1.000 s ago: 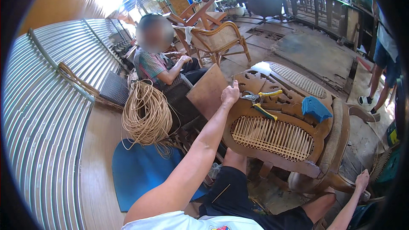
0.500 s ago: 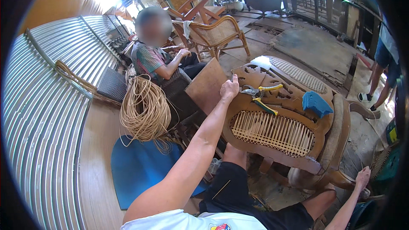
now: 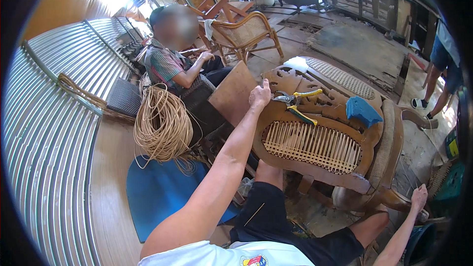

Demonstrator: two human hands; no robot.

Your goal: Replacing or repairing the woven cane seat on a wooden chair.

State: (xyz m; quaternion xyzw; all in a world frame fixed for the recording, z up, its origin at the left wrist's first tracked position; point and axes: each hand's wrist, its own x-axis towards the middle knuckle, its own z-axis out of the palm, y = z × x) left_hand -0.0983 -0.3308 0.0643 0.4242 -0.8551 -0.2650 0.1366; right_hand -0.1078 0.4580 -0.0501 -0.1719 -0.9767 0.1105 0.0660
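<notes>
- Front and centre, the carved wooden chair [image 3: 332, 118] lies before the person's knees, its oval cane panel [image 3: 312, 146] facing up, with pale strips side by side and a tighter weave along the near edge.
- Over at the chair's upper left corner, there's the left hand [image 3: 259, 95], fingers curled in, thumb sticking up; whether it pinches anything, I cannot tell.
- A flat brown board [image 3: 231, 93] leans just left of the chair, near that hand.
- Across to the chair's lower right, beside its curved leg, the right hand [image 3: 419, 198] has its fingers drawn together; a thin pale strand [image 3: 408, 175] runs close by, but I cannot tell if it's pinched.
- On top of the chair, above the panel, sit yellow-handled shears [image 3: 294, 101], with a blue sponge [image 3: 363, 112] to their right.
- Left of the chair, a big coil of cane [image 3: 162, 128] hangs above a blue sheet [image 3: 157, 197].
- Beyond the chair's far left, a seated person [image 3: 167, 64] bends an arm, with a rattan armchair [image 3: 246, 29] behind.
</notes>
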